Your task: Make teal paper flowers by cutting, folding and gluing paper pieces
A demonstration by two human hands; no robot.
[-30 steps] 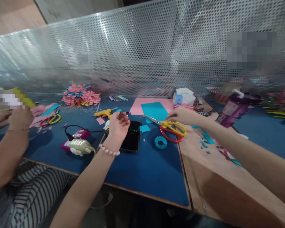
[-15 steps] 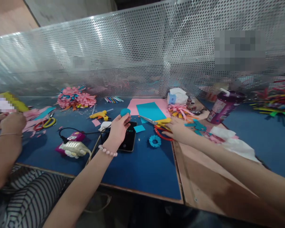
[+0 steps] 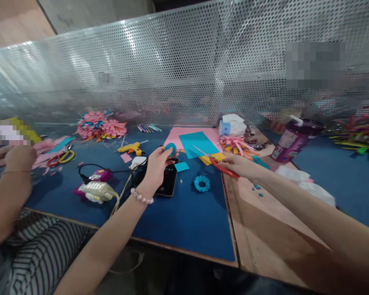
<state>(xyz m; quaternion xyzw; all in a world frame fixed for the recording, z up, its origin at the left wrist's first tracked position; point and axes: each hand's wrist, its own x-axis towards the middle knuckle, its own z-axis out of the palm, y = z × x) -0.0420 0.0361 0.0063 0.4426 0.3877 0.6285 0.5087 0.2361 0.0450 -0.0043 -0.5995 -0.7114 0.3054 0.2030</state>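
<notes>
My left hand (image 3: 156,164) pinches a small, rounded piece of blue paper (image 3: 171,147) above a dark phone (image 3: 167,183). To its right, my right hand (image 3: 238,164) is closed on the handles of a pair of scissors (image 3: 225,169) with red and yellow grips. The blades point left, over a blue sheet (image 3: 198,141) lying on a pink sheet (image 3: 176,135). Whether they are apart is hard to make out. Below the scissors lies a fringed blue paper ring (image 3: 201,184). A small blue rectangle of paper (image 3: 182,166) rests by the phone.
A yellow glue gun (image 3: 131,147) and a purple power block (image 3: 100,176) with cables lie left. Tissues (image 3: 232,125), a purple cup (image 3: 297,139) and blue scraps (image 3: 257,187) are right. A co-worker's hands (image 3: 17,159) are at far left; a perforated metal screen (image 3: 184,69) stands behind.
My right hand and the scissors have moved slightly right, and the blades have shifted off toward the blue sheet. Small blue scraps now show on the wooden surface. My left hand keeps its pinch.
</notes>
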